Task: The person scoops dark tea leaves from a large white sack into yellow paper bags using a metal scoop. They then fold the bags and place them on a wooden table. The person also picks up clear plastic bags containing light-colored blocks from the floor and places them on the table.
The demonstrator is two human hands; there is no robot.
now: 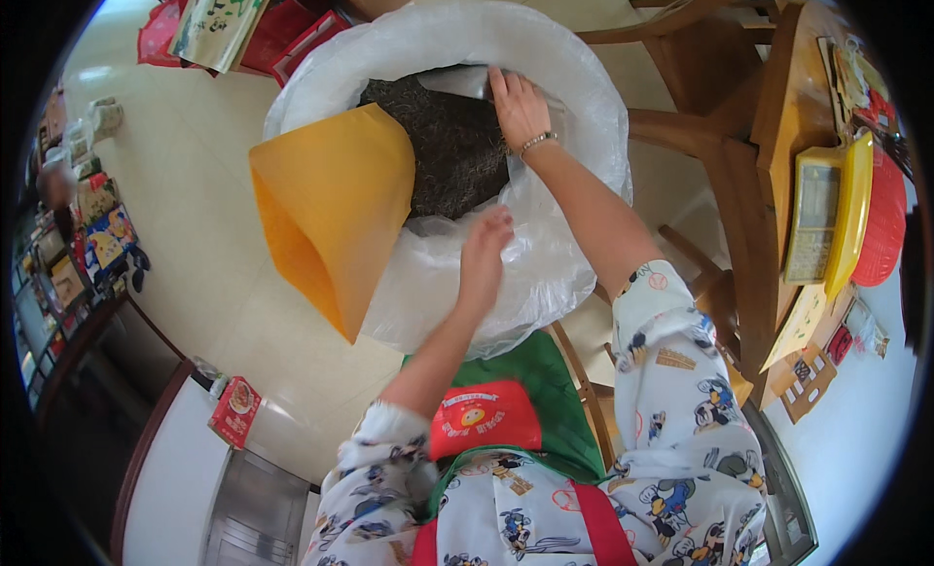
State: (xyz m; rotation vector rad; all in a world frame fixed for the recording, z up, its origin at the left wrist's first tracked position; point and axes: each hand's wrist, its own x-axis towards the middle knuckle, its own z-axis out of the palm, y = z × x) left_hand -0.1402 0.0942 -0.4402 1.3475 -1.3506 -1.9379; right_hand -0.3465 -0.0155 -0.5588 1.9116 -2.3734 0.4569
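Note:
Before me stands a large round container lined with a translucent white plastic bag [576, 62], its edge folded outward over the rim. Dark, dry, loose material like tea leaves [460, 146] fills it. My right hand [522, 110] reaches to the far right inside, fingers over a shiny grey scoop-like thing [452, 82]; its thumb side is hidden. My left hand [485, 256], blurred, hovers above the near rim with nothing visible in it. A yellow kraft paper bag [336, 194] lies across the left rim, its wide mouth facing down-left and its other end over the leaves.
A wooden table [777, 128] on the right bears a yellow weighing scale [817, 208] and a red plastic basket [879, 215]. Wooden chairs [693, 69] stand beside it. Paper gift bags [222, 22] are at the upper left. A cluttered shelf [73, 252] lines the far left.

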